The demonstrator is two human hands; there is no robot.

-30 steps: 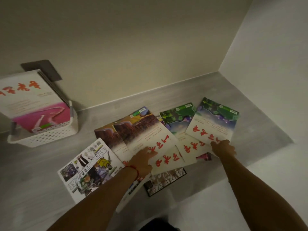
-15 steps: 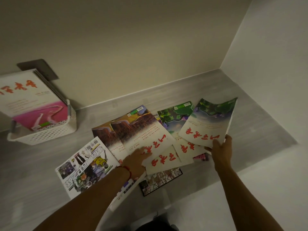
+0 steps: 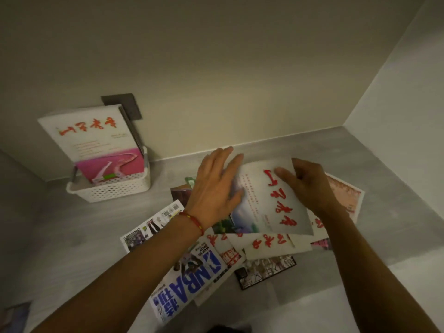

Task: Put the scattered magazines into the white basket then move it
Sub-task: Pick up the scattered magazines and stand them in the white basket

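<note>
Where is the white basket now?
The white basket stands at the left of the head view, against the back wall, left of both hands and already holding upright magazines.

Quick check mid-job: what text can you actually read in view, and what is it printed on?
"NBA": blue magazine under the left forearm, seen upside down.
Red brush-script titles: held magazine, magazine in the white basket, covers on the floor; not legible to me.
All small print: too blurred.

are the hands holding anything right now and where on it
Yes: a white magazine with red calligraphy, lifted above the scattered pile. The right hand grips its right edge near the top; the left hand lies over its left side.
</note>
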